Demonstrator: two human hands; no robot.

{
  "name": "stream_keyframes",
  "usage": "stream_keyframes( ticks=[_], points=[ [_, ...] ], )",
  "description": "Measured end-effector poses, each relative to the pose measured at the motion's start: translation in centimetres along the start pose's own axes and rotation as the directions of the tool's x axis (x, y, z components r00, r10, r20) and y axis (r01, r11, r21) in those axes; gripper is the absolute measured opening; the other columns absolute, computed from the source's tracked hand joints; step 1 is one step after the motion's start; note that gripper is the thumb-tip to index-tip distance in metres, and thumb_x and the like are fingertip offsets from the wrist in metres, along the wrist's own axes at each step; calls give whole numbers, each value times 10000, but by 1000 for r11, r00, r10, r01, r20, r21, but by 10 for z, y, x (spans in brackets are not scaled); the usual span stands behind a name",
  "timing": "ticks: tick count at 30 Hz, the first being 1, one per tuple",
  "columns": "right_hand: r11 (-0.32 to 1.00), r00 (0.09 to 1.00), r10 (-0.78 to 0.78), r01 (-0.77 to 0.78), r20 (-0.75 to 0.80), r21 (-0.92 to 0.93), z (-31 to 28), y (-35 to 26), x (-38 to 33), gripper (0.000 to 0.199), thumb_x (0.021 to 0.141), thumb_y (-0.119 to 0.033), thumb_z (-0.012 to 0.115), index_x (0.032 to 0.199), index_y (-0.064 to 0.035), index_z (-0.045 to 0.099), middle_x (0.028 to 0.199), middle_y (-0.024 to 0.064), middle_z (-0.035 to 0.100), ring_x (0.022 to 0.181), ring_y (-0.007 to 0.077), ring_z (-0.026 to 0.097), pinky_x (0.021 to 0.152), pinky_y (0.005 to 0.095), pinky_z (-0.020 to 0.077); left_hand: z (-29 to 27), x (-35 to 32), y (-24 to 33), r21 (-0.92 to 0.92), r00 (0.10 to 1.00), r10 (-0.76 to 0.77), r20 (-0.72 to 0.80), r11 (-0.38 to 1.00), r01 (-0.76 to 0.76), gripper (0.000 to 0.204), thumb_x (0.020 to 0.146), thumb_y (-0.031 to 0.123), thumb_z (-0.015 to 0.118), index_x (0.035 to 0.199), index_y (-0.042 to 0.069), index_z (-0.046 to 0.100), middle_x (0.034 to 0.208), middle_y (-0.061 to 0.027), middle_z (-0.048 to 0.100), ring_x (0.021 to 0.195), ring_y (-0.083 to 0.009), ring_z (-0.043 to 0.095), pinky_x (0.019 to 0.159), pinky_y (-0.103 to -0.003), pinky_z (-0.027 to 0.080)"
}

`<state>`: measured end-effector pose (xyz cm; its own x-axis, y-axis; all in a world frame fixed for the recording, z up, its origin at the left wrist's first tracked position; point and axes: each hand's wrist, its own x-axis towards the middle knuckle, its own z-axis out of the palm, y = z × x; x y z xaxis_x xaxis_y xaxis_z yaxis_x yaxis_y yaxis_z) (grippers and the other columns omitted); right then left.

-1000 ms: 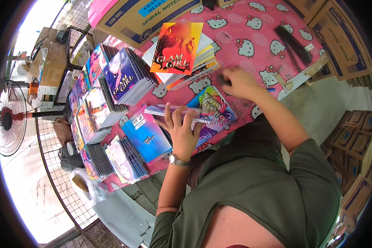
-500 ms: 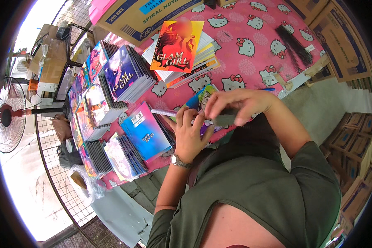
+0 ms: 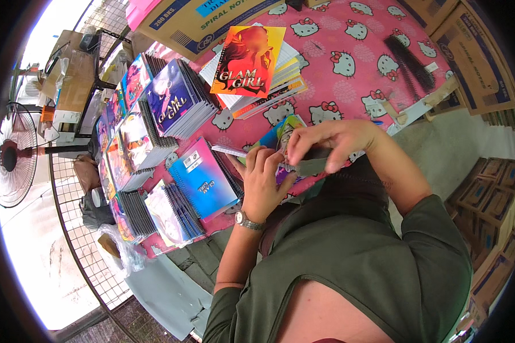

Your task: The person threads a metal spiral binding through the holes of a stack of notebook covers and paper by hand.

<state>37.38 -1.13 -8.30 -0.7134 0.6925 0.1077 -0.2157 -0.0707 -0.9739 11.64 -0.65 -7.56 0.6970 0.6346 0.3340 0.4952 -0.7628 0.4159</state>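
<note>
A notebook with a colourful cover (image 3: 283, 130) lies at the table's near edge, partly hidden under my hands. Its white page edges (image 3: 229, 151) stick out past my left fingers. My left hand (image 3: 265, 184), a watch on its wrist, is closed on the notebook with bent fingers. Just to the right, my right hand (image 3: 340, 143) curls over the near side of the same notebook. Between its thumb and fingers shows a dark grey piece (image 3: 315, 162) whose kind I cannot make out. Left of my hands lies a blue and pink spiral notebook (image 3: 203, 182).
Stacks of spiral notebooks (image 3: 174, 100) fill the table's left side. Beyond my hands, a red and yellow cover (image 3: 250, 62) tops a loose pile. Black binding coils (image 3: 409, 66) lie at the far right. Cardboard boxes (image 3: 475, 63) stand around, and a fan (image 3: 16, 154) is at far left.
The view has shifted slightly. Both hands stay at the notebook, with only small finger movements, and more of the dark grey piece shows under my right hand.
</note>
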Motion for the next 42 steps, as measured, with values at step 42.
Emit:
stream_keyframes(
  ticks=[42],
  points=[
    [985,994,-44,26,104,170,-4,-1,42,573,761,-173,845,1280,-52,635,1347,116,545,1288,241,514,1084,388,398,-19,-2,-27,-66,989,-133,-62,989,129,382,618,147,803,960,69,651,1008,-65,663,1041,-292,569,959,-420,391]
  ],
)
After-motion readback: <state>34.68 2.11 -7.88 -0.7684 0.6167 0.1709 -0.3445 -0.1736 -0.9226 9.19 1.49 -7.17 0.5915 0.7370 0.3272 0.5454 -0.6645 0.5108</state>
